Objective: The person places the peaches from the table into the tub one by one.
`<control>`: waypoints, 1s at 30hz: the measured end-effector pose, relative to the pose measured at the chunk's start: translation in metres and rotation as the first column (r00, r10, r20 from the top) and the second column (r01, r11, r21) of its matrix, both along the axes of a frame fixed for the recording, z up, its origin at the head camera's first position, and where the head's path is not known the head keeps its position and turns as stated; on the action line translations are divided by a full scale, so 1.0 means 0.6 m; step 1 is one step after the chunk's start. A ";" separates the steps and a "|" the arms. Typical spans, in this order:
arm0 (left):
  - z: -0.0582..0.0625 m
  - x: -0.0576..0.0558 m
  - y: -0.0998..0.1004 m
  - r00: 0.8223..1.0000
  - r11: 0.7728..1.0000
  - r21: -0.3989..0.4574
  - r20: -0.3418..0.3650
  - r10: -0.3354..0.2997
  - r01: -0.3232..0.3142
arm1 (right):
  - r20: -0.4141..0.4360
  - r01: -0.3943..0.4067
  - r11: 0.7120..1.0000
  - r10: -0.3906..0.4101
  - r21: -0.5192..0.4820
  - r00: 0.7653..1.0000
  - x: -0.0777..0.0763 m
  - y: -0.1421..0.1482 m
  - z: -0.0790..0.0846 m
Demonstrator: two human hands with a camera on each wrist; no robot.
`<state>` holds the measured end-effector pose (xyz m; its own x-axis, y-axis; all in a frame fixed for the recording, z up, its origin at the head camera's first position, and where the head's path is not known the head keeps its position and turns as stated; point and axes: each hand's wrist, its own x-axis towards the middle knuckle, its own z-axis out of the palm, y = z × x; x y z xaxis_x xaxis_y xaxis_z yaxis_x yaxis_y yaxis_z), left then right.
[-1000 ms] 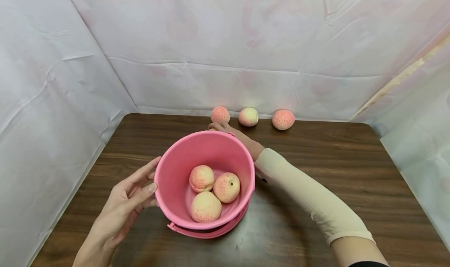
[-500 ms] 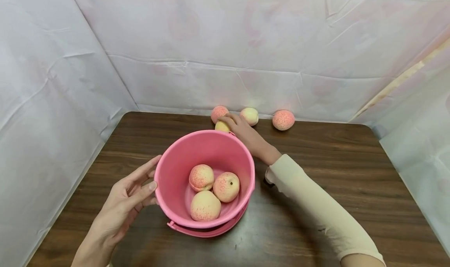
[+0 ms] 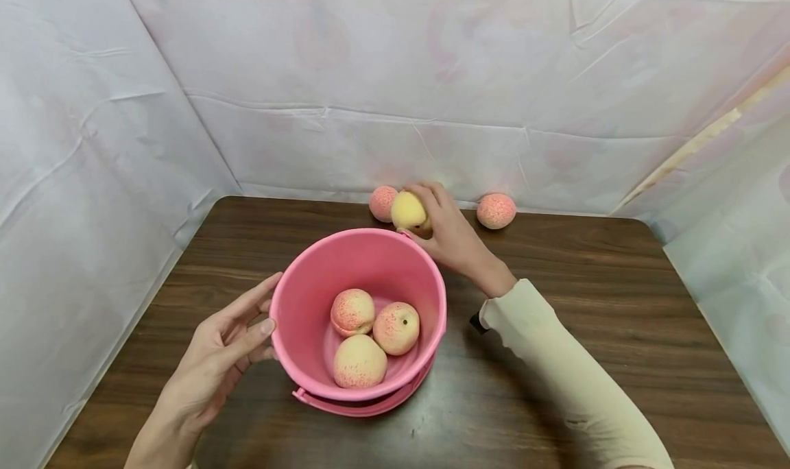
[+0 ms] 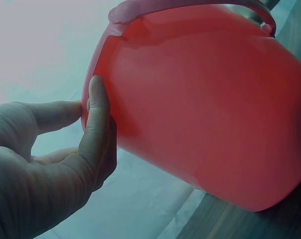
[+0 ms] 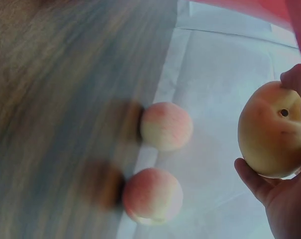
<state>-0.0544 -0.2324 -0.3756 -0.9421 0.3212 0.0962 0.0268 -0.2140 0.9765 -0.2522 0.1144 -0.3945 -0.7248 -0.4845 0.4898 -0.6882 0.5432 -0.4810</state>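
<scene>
The right hand (image 3: 455,239) has its thumb and fingers curled round a yellow peach (image 3: 407,212) at upper middle of the head view, just past the far rim of the bucket (image 3: 364,263). From here I can't make out how high off the table (image 3: 586,270) it is. I'd guess that peach is light, maybe a mock fruit, given the small dark hole in it. Its dull skin shouldn't slip much, and round the widest part, thumb opposite fingers, looks the right place to hold it.

The left hand (image 3: 216,352), lower left, pinches the bucket's lip between thumb and fingers. The bucket looks like thin plastic, light and a little springy, so the lip seems the stiffest place to grasp; its handle (image 3: 364,412) hangs down on the near side. Three peaches (image 3: 361,363) lie on its floor, touching.

At the back edge, a pink peach (image 3: 382,203) sits left of the gripped one and a speckled peach (image 3: 496,211) to the right, well apart. The table is dark, streaked wood with a dull shine at lower middle. Pale, creased sheets (image 3: 345,57) wall it in behind and at both sides.
</scene>
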 end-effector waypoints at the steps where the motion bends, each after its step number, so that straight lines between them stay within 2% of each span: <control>1: 0.000 0.000 0.000 1.000 1.000 0.002 -0.002 -0.002 0.002 | -0.013 0.000 1.000 0.000 -0.007 1.000 0.002 0.002 0.003; 8: 0.002 0.001 0.000 1.000 1.000 0.001 0.007 0.010 -0.010 | -0.058 0.030 0.997 -0.034 -0.078 0.998 0.016 0.013 0.034; 13: 0.005 0.002 0.000 1.000 1.000 -0.009 0.015 0.020 -0.020 | -0.082 0.015 0.994 -0.023 -0.104 0.996 0.034 0.014 0.062; 18: 0.005 0.003 0.001 1.000 1.000 -0.013 0.019 0.023 -0.022 | -0.129 -0.028 0.993 0.014 -0.112 0.992 0.056 0.008 0.087; 23: 0.005 0.002 0.001 1.000 1.000 -0.017 0.019 0.022 -0.022 | -0.219 -0.106 0.987 0.077 -0.122 0.973 0.080 0.000 0.105; 26: 0.004 0.002 0.001 0.999 0.999 -0.020 0.025 0.025 -0.025 | -0.241 -0.152 0.981 0.120 -0.119 0.963 0.096 -0.006 0.113; 30: 0.003 0.001 0.002 0.999 0.999 -0.020 0.031 0.027 -0.026 | -0.263 -0.172 0.982 0.145 -0.080 0.954 0.116 -0.016 0.117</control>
<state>-0.0539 -0.2315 -0.3735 -0.9528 0.2975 0.0606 0.0017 -0.1945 0.9809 -0.1827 0.1046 -0.3243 -0.4872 -0.5216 0.7004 -0.8683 0.3750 -0.3247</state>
